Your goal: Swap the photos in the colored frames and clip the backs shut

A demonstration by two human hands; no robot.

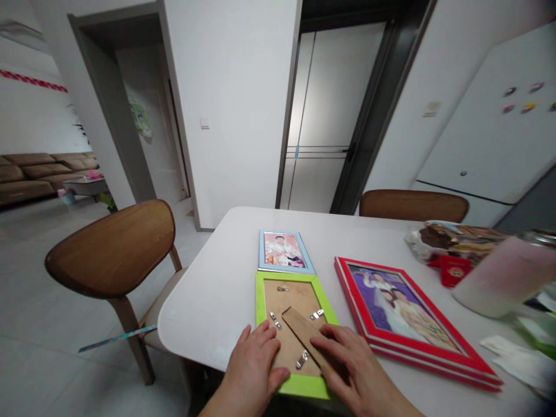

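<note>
A green photo frame [262,298] lies face down on the white table [208,289], its brown backing board [297,295] and several metal clips showing. A brown stand flap [304,330] runs slantwise over the board. My left hand [256,362] rests on the frame's lower left, fingers apart, near a clip. On the flap's right side lies my right hand [351,362], its fingers spread and bent over the flap and the frame's right edge. Just beyond, a light blue frame [262,250] with a photo lies face up.
To the right are stacked red frames [365,318] with a photo on top. Farther right stand a pinkish bottle [504,278], a red packet [454,270], a plastic bag [434,237] and tissues [516,356]. Wooden chairs [117,249] stand at the left and behind the table.
</note>
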